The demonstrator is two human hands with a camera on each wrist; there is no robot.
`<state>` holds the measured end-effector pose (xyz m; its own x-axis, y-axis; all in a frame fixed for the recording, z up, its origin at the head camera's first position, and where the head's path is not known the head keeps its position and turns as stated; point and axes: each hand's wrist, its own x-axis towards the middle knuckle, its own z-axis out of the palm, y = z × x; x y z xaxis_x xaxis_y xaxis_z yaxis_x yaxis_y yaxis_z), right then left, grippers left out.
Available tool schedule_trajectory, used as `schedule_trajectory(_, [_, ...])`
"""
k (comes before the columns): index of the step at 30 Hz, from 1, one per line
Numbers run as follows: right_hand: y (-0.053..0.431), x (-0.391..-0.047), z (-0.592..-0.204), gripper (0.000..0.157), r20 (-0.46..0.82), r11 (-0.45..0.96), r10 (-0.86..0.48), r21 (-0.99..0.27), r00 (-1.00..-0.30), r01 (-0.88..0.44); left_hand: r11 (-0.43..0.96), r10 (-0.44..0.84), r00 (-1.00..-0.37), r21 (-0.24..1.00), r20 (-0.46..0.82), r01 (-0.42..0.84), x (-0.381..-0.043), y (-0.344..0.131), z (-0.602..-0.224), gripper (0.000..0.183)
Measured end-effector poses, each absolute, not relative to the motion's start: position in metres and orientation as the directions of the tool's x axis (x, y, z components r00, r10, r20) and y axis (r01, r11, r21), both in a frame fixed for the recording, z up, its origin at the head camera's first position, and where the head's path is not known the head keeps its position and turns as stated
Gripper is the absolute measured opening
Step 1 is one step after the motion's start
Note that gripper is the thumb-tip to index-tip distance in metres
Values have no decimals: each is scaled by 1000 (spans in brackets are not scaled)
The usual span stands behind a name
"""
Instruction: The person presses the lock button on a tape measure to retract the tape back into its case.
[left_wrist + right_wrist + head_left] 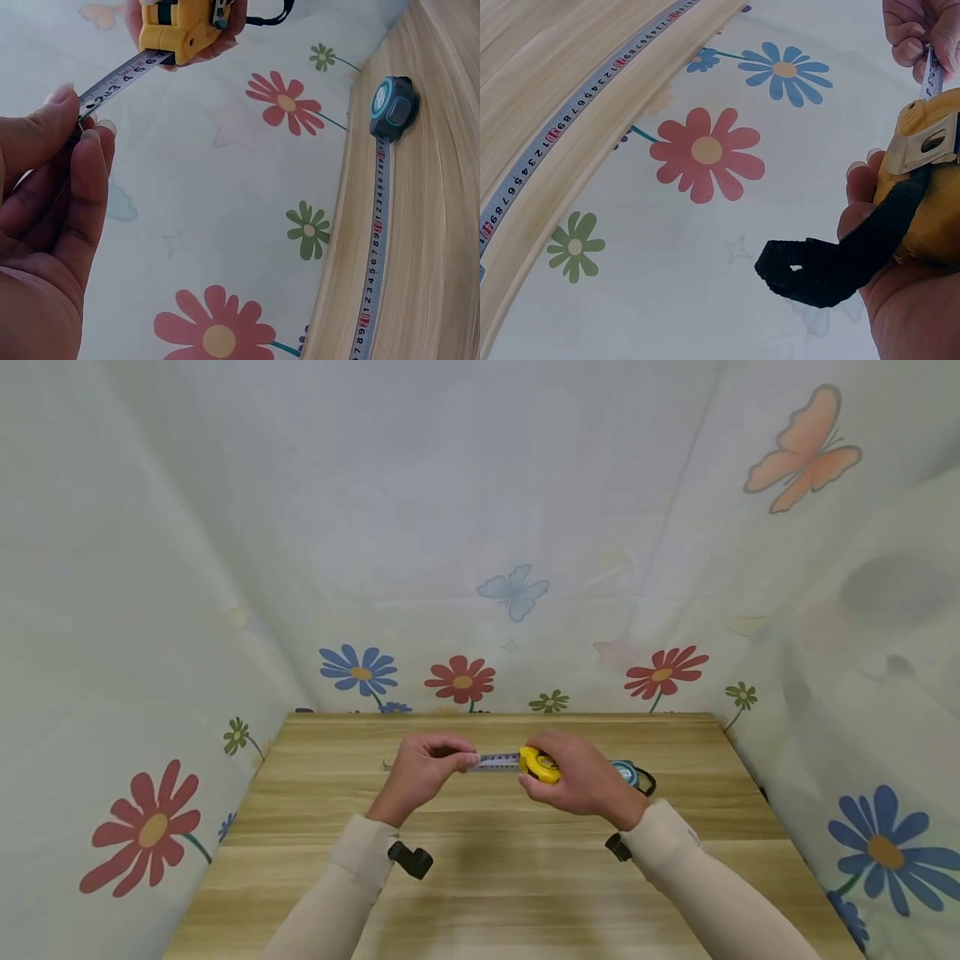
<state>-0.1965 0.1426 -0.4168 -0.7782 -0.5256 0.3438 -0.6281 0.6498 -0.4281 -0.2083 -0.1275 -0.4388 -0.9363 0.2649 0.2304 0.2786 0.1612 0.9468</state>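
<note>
My right hand (pixel 573 772) grips a yellow tape measure (pixel 538 765), with its metal belt clip and black wrist strap (pixel 832 270) showing in the right wrist view. A short length of blade (pixel 124 77) is drawn out of it toward the left. Between thumb and fingertips, my left hand (pixel 427 768) pinches the end of that blade. Both hands are raised over the table. Behind them on the tabletop lies a teal tape measure (pixel 394 107), its own long blade (pixel 373 262) stretched out along the wood; my hands partly cover it in the head view.
The wood-grain table (pixel 487 877) ends at a back edge close behind the hands. A pale cloth backdrop (pixel 450 527) printed with flowers and butterflies rises on the back and both sides. The teal tape's black strap (pixel 647 782) lies to the right.
</note>
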Motion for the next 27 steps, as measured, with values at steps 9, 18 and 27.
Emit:
schedule_trajectory(9, [141,-196,-418,33,353,647,-532,-417,-770,-638,144,276,-917,931,289,336,-210,-124,-442,11])
schedule_trajectory(18, [141,-197,-418,34,355,649,-533,-410,-768,-640,144,269,-916,928,296,342,-211,-120,-444,9])
schedule_trajectory(27, [140,-197,-417,34,352,642,-540,-416,-765,-644,145,261,-926,937,273,317,-210,-119,-443,9])
